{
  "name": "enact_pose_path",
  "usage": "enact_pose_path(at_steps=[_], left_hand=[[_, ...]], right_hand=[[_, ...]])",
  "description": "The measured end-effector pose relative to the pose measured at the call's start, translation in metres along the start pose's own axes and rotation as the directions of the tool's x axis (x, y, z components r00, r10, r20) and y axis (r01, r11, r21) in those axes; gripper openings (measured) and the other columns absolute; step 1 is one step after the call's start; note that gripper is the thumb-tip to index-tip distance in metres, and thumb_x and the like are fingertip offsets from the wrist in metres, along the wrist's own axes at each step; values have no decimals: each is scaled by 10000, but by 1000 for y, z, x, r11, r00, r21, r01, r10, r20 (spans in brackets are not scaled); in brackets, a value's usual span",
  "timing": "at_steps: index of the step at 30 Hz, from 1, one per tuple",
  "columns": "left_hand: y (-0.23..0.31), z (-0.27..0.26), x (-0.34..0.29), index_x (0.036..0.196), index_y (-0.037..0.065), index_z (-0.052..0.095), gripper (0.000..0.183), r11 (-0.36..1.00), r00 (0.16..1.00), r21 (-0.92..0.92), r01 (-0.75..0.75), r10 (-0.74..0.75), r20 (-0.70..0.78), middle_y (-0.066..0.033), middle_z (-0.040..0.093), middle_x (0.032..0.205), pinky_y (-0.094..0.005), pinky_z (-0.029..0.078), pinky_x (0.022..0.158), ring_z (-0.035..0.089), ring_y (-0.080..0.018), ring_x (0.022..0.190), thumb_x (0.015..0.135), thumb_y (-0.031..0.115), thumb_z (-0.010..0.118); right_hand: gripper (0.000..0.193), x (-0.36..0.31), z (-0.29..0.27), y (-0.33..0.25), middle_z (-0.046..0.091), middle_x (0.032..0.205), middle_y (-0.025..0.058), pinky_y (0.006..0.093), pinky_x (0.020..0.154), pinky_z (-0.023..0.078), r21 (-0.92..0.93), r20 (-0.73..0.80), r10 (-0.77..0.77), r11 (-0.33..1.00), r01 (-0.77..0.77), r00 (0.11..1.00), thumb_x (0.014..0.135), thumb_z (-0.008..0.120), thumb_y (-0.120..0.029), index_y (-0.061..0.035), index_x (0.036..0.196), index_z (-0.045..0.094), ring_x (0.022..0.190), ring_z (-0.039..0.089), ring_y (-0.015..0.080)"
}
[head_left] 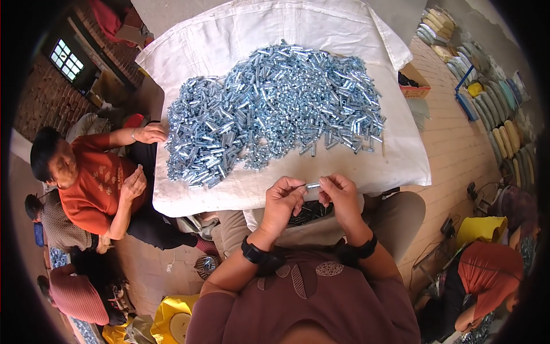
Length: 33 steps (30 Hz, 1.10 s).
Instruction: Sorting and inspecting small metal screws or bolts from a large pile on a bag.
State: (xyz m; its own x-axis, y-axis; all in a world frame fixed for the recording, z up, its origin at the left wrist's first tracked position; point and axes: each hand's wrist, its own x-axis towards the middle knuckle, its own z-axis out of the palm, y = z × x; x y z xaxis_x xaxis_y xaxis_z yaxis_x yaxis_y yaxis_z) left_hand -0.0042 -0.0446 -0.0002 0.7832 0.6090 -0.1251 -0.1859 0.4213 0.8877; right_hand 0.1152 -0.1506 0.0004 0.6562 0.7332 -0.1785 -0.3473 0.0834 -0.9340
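Observation:
Between the fingertips of both hands, just over the near edge of the table, I hold a small shiny metal anchor sleeve point(312, 186). My left hand point(282, 200) pinches its left end, and my right hand point(340, 196) pinches its right end. Beyond them a wide heap of silvery metal sleeves point(303, 97) lies on the white cloth point(395, 163) that covers the table. Smaller stubby metal pieces point(258, 160) are mixed in along the heap's front. The fingers hide part of the held sleeve.
At the table's left side a co-worker in an orange shirt point(97, 183) has one hand at the heap. An open cardboard box point(415, 81) stands beyond the right edge. Filled sacks point(498, 103) line the right wall. Other people sit lower left and lower right, near yellow bags point(175, 321).

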Motion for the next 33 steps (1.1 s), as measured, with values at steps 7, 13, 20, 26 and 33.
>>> enact_pose_path(at_steps=[7, 13, 20, 26, 33], left_hand=[[2, 1, -2, 922, 9, 557, 62, 1000, 998, 21, -10, 8, 57, -58, 594, 761, -186, 349, 405, 441, -60, 486, 863, 20, 571], [5, 0, 3, 921, 18, 560, 56, 992, 998, -121, 43, -38, 48, -57, 586, 755, -185, 324, 393, 402, -53, 473, 867, 30, 553], [6, -17, 11, 917, 34, 564, 61, 986, 998, -161, 41, -49, -46, -65, 579, 749, -185, 303, 384, 394, -52, 469, 859, 28, 546], [5, -23, 17, 909, 38, 566, 50, 982, 993, -170, 82, -95, -67, -58, 582, 747, -182, 306, 387, 399, -49, 471, 862, 39, 548], [6, -31, 27, 908, 47, 570, 44, 984, 989, -137, 114, -126, -79, -39, 580, 736, -182, 312, 398, 405, -43, 474, 866, 45, 553]], right_hand=[[233, 5, -5, 2, 566, 621, 23, 198, 428, 364, 143, 50, 99, 984, -105, 994, 858, 628, -245, -47, 751, 571, 476, 501, 85], [239, 8, -7, 4, 552, 585, 12, 197, 426, 352, 213, 9, 148, 966, -146, 989, 863, 619, -259, -58, 738, 582, 453, 482, 79], [155, 6, -5, -1, 573, 643, 6, 211, 494, 413, -521, 172, 63, 853, 37, 983, 841, 612, -149, 5, 855, 604, 556, 534, 67], [202, 78, -15, 12, 623, 796, 98, 343, 608, 477, -829, 98, -491, 441, 344, 866, 770, 666, -198, -36, 868, 594, 691, 612, 261], [273, 107, 3, 25, 613, 859, 98, 369, 644, 481, -977, 111, -468, 113, 183, 877, 716, 690, -182, -61, 928, 568, 724, 600, 281]])
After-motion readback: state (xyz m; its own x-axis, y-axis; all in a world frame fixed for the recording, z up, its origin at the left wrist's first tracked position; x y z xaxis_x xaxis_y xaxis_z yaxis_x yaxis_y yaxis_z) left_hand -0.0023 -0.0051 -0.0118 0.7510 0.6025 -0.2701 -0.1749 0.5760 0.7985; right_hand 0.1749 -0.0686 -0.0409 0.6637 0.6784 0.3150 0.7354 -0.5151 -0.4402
